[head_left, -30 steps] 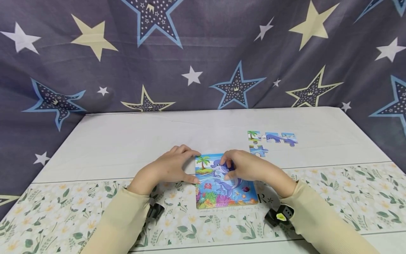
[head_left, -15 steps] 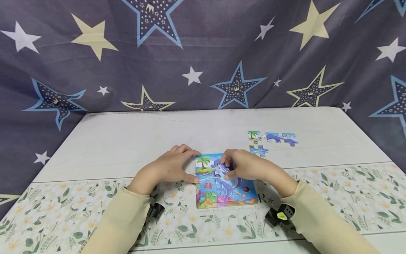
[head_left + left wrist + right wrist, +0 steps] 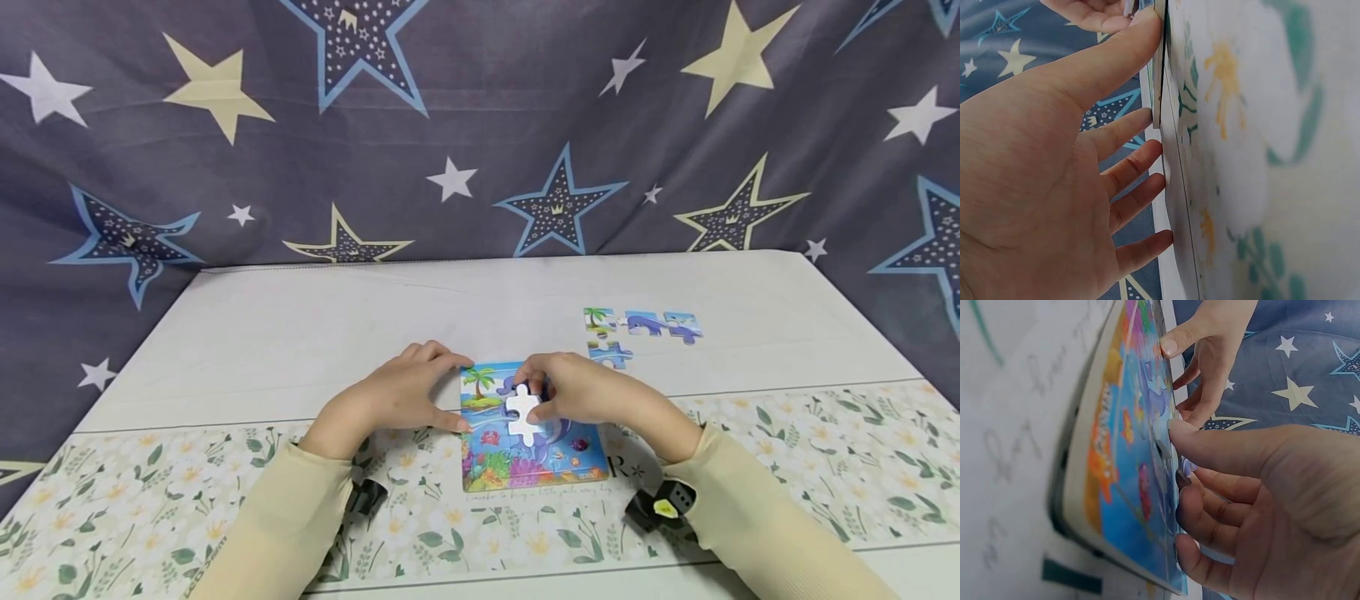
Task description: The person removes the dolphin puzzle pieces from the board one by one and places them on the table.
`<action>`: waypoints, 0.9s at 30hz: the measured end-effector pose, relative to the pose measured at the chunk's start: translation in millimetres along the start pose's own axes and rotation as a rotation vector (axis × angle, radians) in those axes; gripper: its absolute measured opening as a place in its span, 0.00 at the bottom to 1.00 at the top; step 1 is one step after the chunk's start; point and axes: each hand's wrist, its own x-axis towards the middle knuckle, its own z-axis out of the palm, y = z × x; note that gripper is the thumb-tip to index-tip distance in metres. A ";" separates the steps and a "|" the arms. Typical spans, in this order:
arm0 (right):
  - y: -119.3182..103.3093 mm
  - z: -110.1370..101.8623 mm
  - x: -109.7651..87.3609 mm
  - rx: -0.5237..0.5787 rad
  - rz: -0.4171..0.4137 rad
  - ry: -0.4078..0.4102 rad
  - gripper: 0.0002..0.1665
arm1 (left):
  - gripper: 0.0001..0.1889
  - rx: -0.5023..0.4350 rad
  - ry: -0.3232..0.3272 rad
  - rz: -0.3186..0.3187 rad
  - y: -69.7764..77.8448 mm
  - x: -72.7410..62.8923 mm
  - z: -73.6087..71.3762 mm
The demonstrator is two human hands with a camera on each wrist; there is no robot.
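A square dolphin jigsaw puzzle (image 3: 498, 475) lies flat on the table, with a palm tree, crab and corals on it. My right hand (image 3: 585, 392) pinches a puzzle piece (image 3: 522, 415) between thumb and fingers, low over the puzzle's middle. This piece looks white in the head view. In the right wrist view, the thumb tip and bent fingertips of that hand are right at the picture surface. The left hand (image 3: 408, 392) rests at the puzzle's left side, thumb on the edge and index finger at the upper corner. Its fingers are spread and fairly straight in the left wrist view.
Several loose puzzle pieces (image 3: 642, 324) lie behind the right hand, showing a palm and dolphin parts. A floral runner (image 3: 810, 467) crosses the white table (image 3: 337, 308). A dark star-printed cloth (image 3: 480, 100) hangs behind it.
The puzzle piece under my right hand now shows as a white shape with tabs, where blue and lilac picture showed before. Both hands have stayed nearly in place.
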 end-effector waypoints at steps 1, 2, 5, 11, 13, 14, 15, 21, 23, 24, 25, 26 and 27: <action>0.3 -0.6 -0.1 0.005 -0.008 -0.001 0.22 | 0.45 0.002 -0.002 0.001 0.0 -0.1 0.0; 0.6 -1.3 -0.6 0.015 -0.021 0.000 0.21 | 0.45 0.003 -0.004 0.001 0.0 -0.2 -0.1; 3.7 -3.3 -2.0 0.042 -0.077 0.014 0.16 | 0.45 0.003 -0.005 -0.001 0.2 -0.1 -0.1; 7.6 -6.3 -4.1 0.094 -0.135 0.048 0.07 | 0.45 0.002 -0.003 -0.009 0.2 0.0 0.4; 7.4 -7.4 -4.3 0.106 -0.132 0.046 0.06 | 0.45 0.000 -0.004 -0.011 0.2 -0.1 0.5; 7.2 -8.1 -4.5 0.108 -0.135 0.043 0.06 | 0.45 -0.001 -0.004 -0.011 0.2 -0.2 0.5; 7.2 -8.8 -4.6 0.110 -0.140 0.040 0.05 | 0.45 -0.004 -0.005 -0.011 0.2 -0.2 0.4; 7.0 -12.6 -5.2 0.132 -0.163 0.024 0.02 | 0.44 -0.006 -0.008 -0.011 0.3 -0.6 -0.2; 6.6 -13.7 -5.2 0.134 -0.165 0.031 0.02 | 0.44 -0.005 -0.009 -0.010 0.1 -0.8 -0.4; 6.5 -14.2 -5.1 0.133 -0.169 0.036 0.02 | 0.44 -0.005 -0.008 -0.009 0.0 -0.8 -0.5; 6.1 -14.3 -5.1 0.128 -0.167 0.042 0.02 | 0.44 -0.004 -0.007 -0.008 -0.3 -0.9 -0.3; 5.7 -14.3 -4.9 0.126 -0.167 0.046 0.02 | 0.44 -0.004 -0.005 -0.007 -0.6 -1.0 -0.1; 5.2 -14.4 -4.9 0.126 -0.168 0.048 0.02 | 0.44 -0.003 -0.003 -0.007 -0.9 -1.1 0.1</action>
